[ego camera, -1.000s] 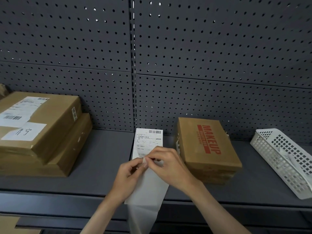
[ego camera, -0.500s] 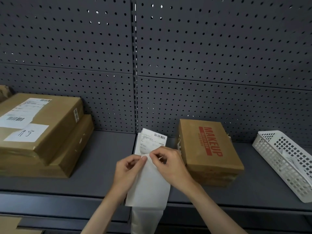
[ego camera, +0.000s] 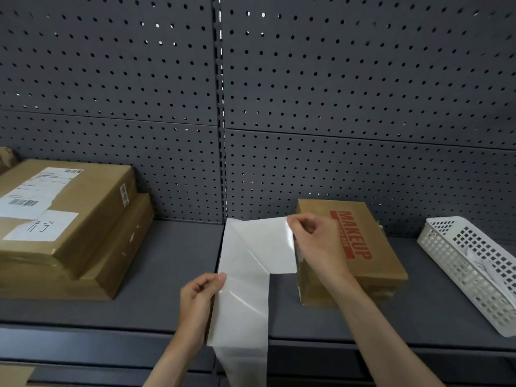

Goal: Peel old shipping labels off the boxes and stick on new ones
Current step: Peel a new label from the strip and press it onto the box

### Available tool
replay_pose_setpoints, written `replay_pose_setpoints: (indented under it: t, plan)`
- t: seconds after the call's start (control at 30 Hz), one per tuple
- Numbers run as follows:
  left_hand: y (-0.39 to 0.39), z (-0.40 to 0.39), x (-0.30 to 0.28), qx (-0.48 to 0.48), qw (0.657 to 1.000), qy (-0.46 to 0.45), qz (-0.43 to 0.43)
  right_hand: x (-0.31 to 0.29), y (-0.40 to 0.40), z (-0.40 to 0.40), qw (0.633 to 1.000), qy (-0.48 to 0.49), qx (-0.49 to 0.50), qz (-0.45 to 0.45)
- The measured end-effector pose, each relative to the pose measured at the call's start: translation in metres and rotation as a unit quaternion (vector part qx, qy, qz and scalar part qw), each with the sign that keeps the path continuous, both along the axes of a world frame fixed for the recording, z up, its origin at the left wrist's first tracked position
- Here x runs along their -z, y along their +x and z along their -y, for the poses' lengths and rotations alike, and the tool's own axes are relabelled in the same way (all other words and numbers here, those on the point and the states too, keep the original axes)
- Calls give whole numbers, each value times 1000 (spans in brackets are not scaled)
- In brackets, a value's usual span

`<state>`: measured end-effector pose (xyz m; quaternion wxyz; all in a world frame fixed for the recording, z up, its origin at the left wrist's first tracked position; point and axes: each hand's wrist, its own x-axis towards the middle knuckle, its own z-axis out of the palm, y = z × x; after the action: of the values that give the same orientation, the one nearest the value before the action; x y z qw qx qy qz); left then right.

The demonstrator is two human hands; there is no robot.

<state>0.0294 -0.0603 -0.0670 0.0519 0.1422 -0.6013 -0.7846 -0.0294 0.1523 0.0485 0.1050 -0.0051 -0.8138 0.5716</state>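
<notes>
a person's left hand (ego camera: 198, 304) at six o'clock pinches the left edge of a glossy backing strip (ego camera: 243, 308) between thumb and curled fingers. the right hand (ego camera: 315, 241) at four o'clock pinches a corner of a white label (ego camera: 265, 247), blank side to the camera, half lifted off the strip. just behind it a box marked makeup (ego camera: 363, 247) lies on the grey shelf (ego camera: 167, 275). two stacked, labelled boxes (ego camera: 83, 224) sit at nine o'clock, a white basket (ego camera: 474, 275) at three, a pegboard wall (ego camera: 335, 93) beyond.

A stockroom — grey pegboard wall (ego camera: 363, 79), metal shelf (ego camera: 173, 263), labelled cardboard boxes (ego camera: 83, 219).
</notes>
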Motion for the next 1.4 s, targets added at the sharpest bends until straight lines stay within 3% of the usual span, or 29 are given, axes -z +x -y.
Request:
replay_pose_setpoints:
  t: [0.4, 0.67, 0.83, 0.9, 0.97, 1.03, 1.13, 1.23, 1.33, 1.4]
  plan:
    - [-7, 5, 10, -58, 997, -41, 33, -22, -19, -52, 993, -15, 104, -43]
    - [-8, 6, 10, -43, 986, -156, 34, -34, -16, -79, 977, -9, 172, -124]
    - [-12, 3, -2, -78, 953, -293, 19, -34, -12, -86, 975, 13, 167, -144]
    - [-14, -1, -15, -81, 917, -387, -47, -33, -11, -88, 973, 24, 164, -161]
    - [-19, -14, -33, -60, 896, -421, -129, -35, -8, -86, 968, 32, 153, -198]
    - [-26, -38, -58, 4, 917, -364, -162, -37, -4, -83, 947, 92, 141, -274]
    - [-38, -79, -96, 131, 967, -173, -135, -31, 3, -78, 884, 224, 109, -395]
    - [-55, -106, -118, 175, 980, -33, -91, -21, 20, -69, 827, 327, 66, -453]
    - [-65, -119, -127, 182, 980, 17, -75, -8, 33, -61, 755, 424, 26, -499]
    - [-68, -126, -125, 172, 982, 20, -74, -1, 35, -59, 738, 455, 10, -498]
